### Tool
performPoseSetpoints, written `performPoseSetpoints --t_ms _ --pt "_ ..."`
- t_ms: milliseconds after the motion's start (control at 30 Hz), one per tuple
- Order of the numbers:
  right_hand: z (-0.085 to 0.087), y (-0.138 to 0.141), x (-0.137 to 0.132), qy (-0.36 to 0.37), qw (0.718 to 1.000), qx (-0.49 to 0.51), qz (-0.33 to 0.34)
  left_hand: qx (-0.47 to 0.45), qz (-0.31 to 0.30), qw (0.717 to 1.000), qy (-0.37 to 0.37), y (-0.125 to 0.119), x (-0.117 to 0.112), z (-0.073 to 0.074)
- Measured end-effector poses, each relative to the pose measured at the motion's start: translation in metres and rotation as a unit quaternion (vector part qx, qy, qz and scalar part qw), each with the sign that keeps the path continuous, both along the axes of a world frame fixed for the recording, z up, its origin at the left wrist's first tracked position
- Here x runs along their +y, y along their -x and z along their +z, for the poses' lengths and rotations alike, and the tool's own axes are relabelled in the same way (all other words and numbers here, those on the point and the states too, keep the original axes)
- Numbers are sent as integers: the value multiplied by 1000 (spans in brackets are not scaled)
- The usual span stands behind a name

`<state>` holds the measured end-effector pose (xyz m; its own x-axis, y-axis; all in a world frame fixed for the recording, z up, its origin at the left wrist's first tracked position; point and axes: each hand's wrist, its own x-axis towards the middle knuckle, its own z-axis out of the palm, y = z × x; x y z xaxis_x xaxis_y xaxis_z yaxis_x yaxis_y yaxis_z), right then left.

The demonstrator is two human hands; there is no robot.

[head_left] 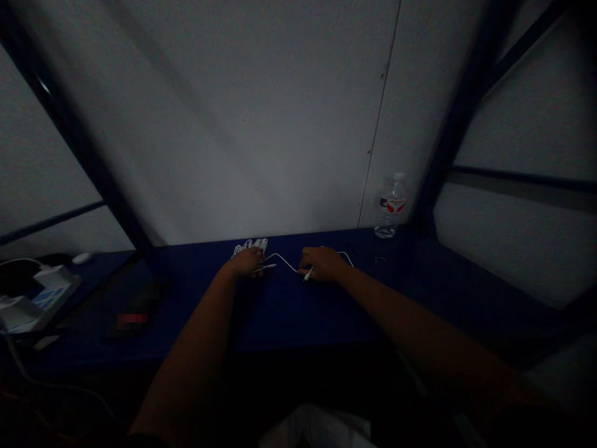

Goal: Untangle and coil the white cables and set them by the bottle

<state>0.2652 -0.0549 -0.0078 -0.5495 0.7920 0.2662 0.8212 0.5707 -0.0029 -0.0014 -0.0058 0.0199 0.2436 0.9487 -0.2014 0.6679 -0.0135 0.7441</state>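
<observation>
On the blue shelf (pixel 298 317), a thin white charging cable (pixel 283 258) runs in a bend between my two hands. My left hand (pixel 247 261) is closed on one part of it, with a plug end sticking out to the right. Just behind that hand lies a bundle of coiled white cables (pixel 252 244). My right hand (pixel 321 264) pinches the cable near its other plug (pixel 308 274), which points down toward me. A loose length of the cable loops out behind the right wrist.
A clear plastic water bottle (pixel 390 208) stands upright by the wall at the back right. Near it lies a small thin curved item (pixel 380 259). At left are a white power strip (pixel 51 295) and a blurred dark object (pixel 135 311). Blue metal posts (pixel 88 149) frame both sides.
</observation>
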Motion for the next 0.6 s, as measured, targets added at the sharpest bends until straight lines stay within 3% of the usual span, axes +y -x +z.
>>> performPoseSetpoints --t_ms 100,200,400,500,600 --pt "3 -4 0 -19 1000 22 -10 52 -71 996 -33 1 -5 8" --pt "7 -14 3 -61 992 111 -10 22 -105 989 -100 2 -10 12" --pt "15 -33 11 -146 940 306 30 -100 -81 980 -155 -3 -10 10" --pt "17 -36 10 -164 918 358 42 -196 -66 971 -123 -9 -9 5" --pt "17 -33 7 -153 908 386 60 -324 -57 944 0 -19 -13 1"
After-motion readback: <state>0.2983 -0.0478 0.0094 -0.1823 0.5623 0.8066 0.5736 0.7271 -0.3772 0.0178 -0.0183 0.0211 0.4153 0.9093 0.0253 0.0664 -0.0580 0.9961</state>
